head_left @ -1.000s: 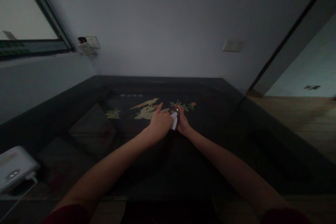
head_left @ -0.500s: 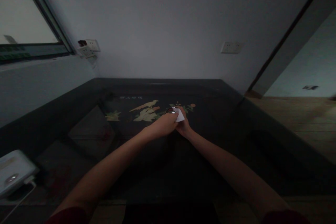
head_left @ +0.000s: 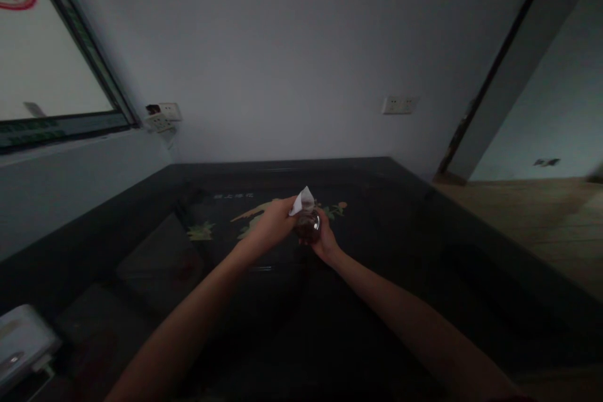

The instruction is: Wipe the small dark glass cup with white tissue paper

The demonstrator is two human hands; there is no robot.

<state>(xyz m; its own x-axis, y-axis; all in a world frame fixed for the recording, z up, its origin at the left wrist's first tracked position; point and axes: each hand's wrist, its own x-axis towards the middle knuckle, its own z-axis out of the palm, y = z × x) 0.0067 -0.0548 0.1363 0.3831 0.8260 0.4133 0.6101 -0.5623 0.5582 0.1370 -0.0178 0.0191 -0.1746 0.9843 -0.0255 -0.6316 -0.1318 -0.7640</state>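
Observation:
In front of me, over the dark glossy table (head_left: 292, 320), my two hands meet. My right hand (head_left: 326, 239) is wrapped round the side of a small, shiny, rounded vessel (head_left: 307, 226), which looks dark with a bright reflection; whether it is glass or metal I cannot tell. My left hand (head_left: 277, 218) is closed on a white tissue (head_left: 302, 200), which sticks up at the top of the vessel and seems to touch it. The left fingertips are partly hidden behind the tissue.
A white device with a cable (head_left: 28, 342) is at the near left. Bird and flower pictures (head_left: 201, 231) decorate the tabletop. Beyond the table rises a pale wall with a double socket (head_left: 399, 105); another socket (head_left: 162, 118) is in the left corner. A window (head_left: 42, 56) is at the left.
The vessel has been turned, so more of its rounded side faces me. The tissue has shifted left and upright, with my left hand moving left. The view has tilted upward.

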